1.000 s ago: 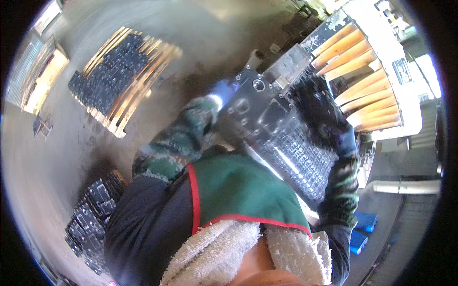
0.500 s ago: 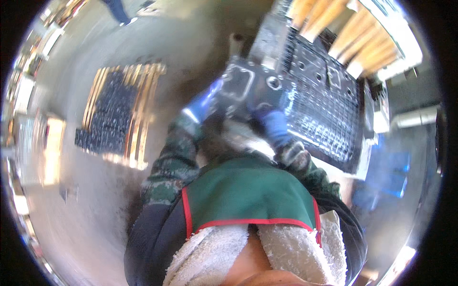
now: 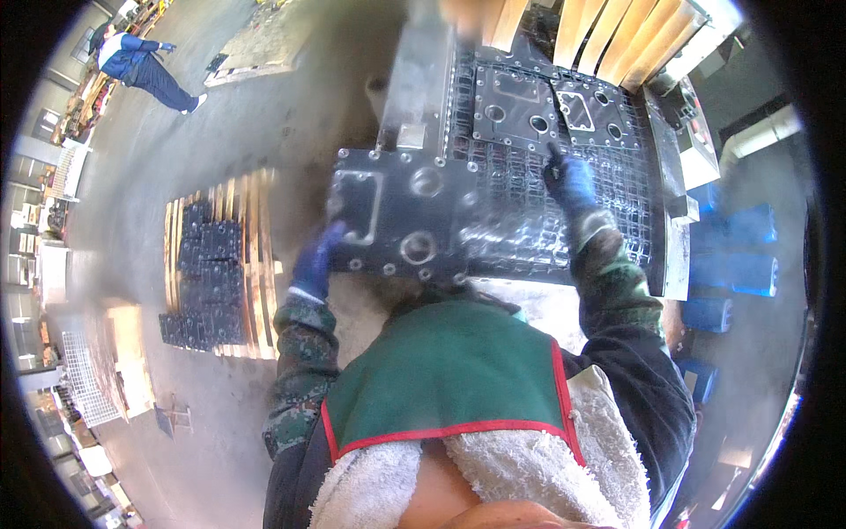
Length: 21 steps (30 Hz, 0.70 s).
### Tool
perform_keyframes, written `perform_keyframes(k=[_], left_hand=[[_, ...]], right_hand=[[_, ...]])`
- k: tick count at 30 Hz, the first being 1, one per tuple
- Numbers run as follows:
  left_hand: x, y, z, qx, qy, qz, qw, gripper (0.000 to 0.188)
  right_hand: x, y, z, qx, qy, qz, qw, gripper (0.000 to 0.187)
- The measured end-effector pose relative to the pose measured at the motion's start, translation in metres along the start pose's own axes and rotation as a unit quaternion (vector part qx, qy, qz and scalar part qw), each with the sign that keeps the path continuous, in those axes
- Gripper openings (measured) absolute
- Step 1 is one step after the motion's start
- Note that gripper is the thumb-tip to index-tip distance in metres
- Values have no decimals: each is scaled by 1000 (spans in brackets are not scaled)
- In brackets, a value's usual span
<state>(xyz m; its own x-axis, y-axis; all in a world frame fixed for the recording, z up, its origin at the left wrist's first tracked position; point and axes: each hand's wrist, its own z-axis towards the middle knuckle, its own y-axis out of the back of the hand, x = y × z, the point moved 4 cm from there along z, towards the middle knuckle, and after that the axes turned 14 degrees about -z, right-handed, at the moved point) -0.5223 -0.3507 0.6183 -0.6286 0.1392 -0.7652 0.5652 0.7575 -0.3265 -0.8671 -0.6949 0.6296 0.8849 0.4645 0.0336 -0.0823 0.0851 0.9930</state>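
A dark flat metal plate, with a framed rectangular opening and two ringed round holes, lies partly across the near left corner of a mesh conveyor belt. My left hand, in a blue glove, is closed on the plate's left edge; its fingertips are partly hidden. Over the mesh, off the plate, my right hand has its dark glove fingers stretched forward with nothing visible in them. Just beyond those fingers, two similar plates lie side by side on the belt, a left plate and a right plate.
Tan hanging strips cover the machine's opening at the far end. To the left, a wooden pallet bears stacked dark plates. Blue containers stand right of the machine. Another person is at the far left.
The plate has shifted left and turned, with my left hand still on it. My right hand has let go of it and moved right, over the mesh. The view has swung too.
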Motion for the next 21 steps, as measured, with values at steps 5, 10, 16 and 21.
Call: perform_keyframes(k=[5, 10, 16, 21], left_hand=[[-4, -2, -4, -4, -32, 6, 999, 37], [-2, 2, -6, -35, -66, 44, 996, 33], [-3, 4, -9, -64, -76, 75, 992, 44], [-11, -8, -17, -29, -89, 67, 993, 44]], right_hand=[[-30, -12, 48, 26, 105, -4, 994, 70], [-16, -80, 94, 98, 153, -59, 982, 88], [-21, -108, 117, 151, 173, -144, 963, 76], [15, -61, 98, 137, 171, -122, 968, 56]])
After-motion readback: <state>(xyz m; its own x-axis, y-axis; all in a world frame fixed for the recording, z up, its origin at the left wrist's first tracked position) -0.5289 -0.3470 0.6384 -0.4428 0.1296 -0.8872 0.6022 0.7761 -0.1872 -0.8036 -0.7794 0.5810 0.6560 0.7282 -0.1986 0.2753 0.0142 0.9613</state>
